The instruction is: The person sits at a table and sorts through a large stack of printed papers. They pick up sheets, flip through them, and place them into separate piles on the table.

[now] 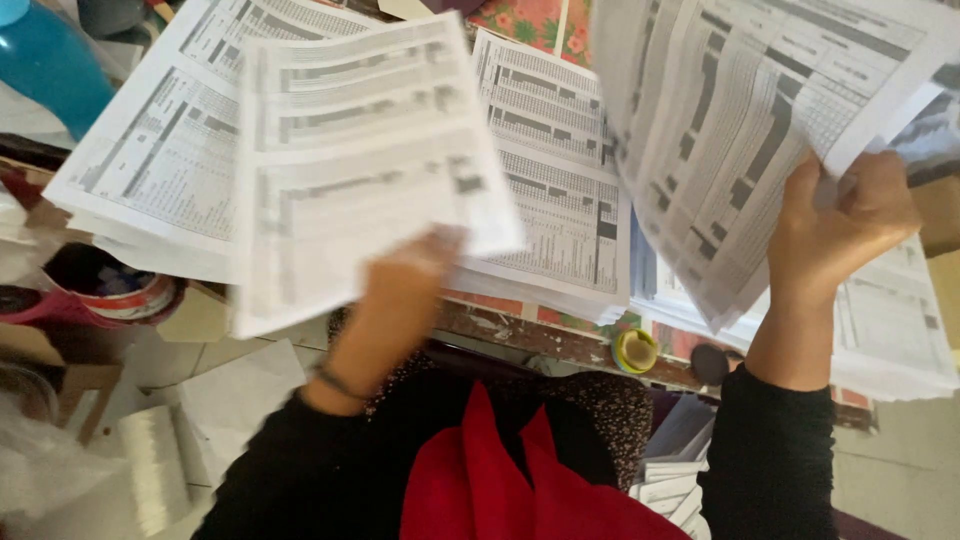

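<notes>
The left hand (405,275) pinches a thin white sheet (360,170) printed with grey table rows, held flat and blurred, over the paper stack (150,150) on the table (520,335). The right hand (850,225) is closed on a fanned sheaf (740,130) of similar printed pages, right of that stack. A small round yellow-green tape roll (635,350) sits on the table's worn wooden edge, below a second stack (560,170).

Two bare hands, left hand (405,275) and right hand (845,225), long black sleeves (770,460) on both arms, thin dark band (340,383) at the left wrist, red cloth (500,480) over dark speckled clothing at lower centre of the frame
</notes>
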